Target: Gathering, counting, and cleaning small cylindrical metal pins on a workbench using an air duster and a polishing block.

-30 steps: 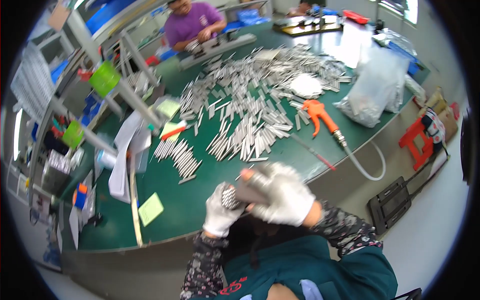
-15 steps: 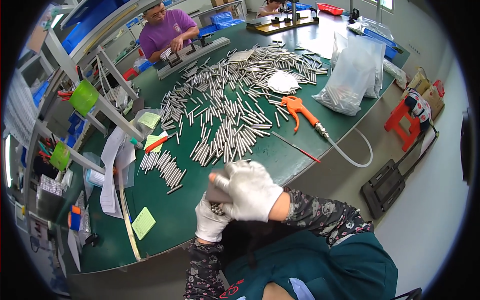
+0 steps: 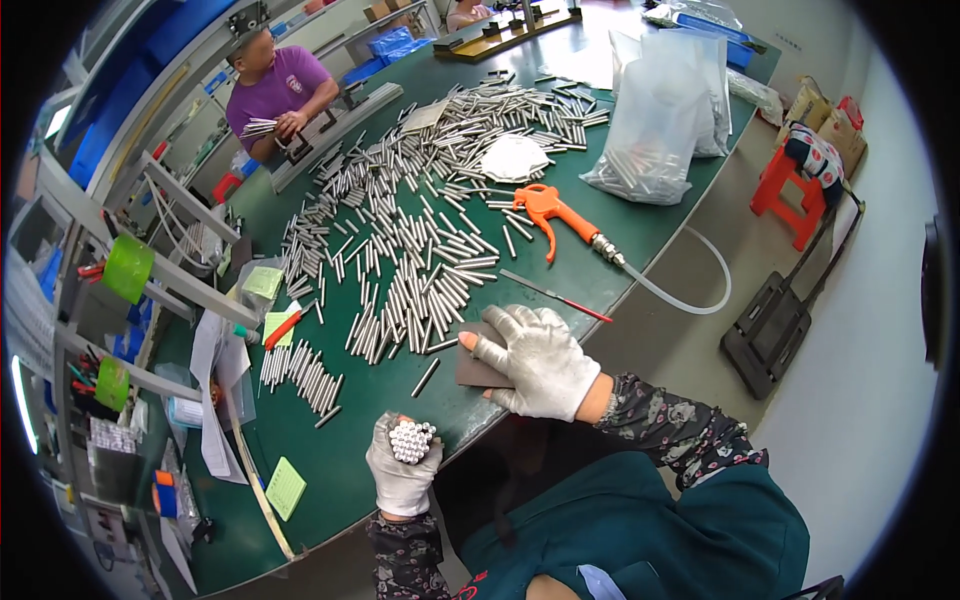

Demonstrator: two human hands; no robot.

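My left hand (image 3: 400,482), in a white glove, is closed round a bundle of metal pins (image 3: 411,442), their round bright ends turned up. My gloved right hand (image 3: 545,368) grips a flat brown abrasive pad (image 3: 474,372) near the table's front edge; the bare thumb tip lies along its top. One loose metal pin (image 3: 425,378) lies on the green table between my hands. Beyond them spreads a big heap of similar pins (image 3: 420,285), with a smaller row of pins (image 3: 300,377) to the left.
An orange air blow gun (image 3: 560,215) with a clear hose lies at the right, near a red-handled file (image 3: 560,297). Plastic bags (image 3: 640,150) hold more pins. Across the table a person in purple (image 3: 280,95) holds pins. Green notes (image 3: 286,488) lie left.
My hands have moved apart: the right with the pad to the right, the left with the bundle lower and leftward. The bundle's ends are now uncovered. The view has shifted too.
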